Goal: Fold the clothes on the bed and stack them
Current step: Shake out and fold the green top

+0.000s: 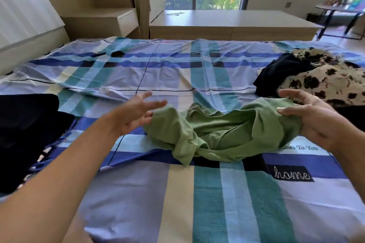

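Note:
A crumpled green garment (pixel 215 132) lies bunched in the middle of the plaid bed sheet (pixel 138 193). My left hand (pixel 136 114) hovers at the garment's left end with fingers spread and straight, the lower fingers at the cloth's edge. My right hand (pixel 310 114) is at the garment's right end, fingers and thumb extended, with the cloth lying against the palm between them. Neither hand curls round the fabric. To the right lies an unfolded beige floral garment (pixel 327 81) with a black garment (pixel 282 73) beside it. A dark garment (pixel 27 134) lies at the left.
A small dark item (pixel 118 54) sits on the far left of the sheet. Beyond the bed stand a wooden bedside unit (pixel 110 21), a low wooden platform (pixel 237 23) under the window, and a table (pixel 339 8) at the far right.

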Tool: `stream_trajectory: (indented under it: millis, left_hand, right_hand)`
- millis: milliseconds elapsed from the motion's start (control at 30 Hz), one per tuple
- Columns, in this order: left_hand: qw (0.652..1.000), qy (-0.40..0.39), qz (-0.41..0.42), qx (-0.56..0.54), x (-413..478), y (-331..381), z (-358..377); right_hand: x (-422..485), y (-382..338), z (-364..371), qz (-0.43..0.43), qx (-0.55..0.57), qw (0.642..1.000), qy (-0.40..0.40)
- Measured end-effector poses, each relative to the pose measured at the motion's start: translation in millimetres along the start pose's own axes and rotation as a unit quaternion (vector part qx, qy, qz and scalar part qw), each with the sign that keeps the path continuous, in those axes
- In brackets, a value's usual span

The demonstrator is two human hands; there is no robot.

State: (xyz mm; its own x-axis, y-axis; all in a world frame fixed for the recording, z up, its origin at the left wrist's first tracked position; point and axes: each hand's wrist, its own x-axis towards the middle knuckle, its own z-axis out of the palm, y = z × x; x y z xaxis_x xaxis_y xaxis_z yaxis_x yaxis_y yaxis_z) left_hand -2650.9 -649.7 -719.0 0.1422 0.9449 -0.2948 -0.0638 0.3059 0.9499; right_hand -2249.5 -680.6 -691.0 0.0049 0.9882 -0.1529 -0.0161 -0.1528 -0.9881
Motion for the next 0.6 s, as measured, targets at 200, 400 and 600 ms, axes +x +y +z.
stream_trajectory:
  millis: [200,400,600]
  left_hand:
    - [0.987,-0.001,-0.136,0.085,-6.7,-22.8,8.3]
    - [0.985,-0.055,-0.063,0.153,-24.5,-4.8,18.0]
    - [0.924,0.151,0.279,0.212,-33.5,26.1,18.1]
  right_hand:
    - [-0.4,6.0,-8.3,0.055,-0.076,0.994,-0.062]
    - [-7.1,6.0,-5.0,0.11,-0.111,0.972,-0.178]
    - [-2.0,-5.0,-11.6,-0.071,0.172,0.967,-0.173]
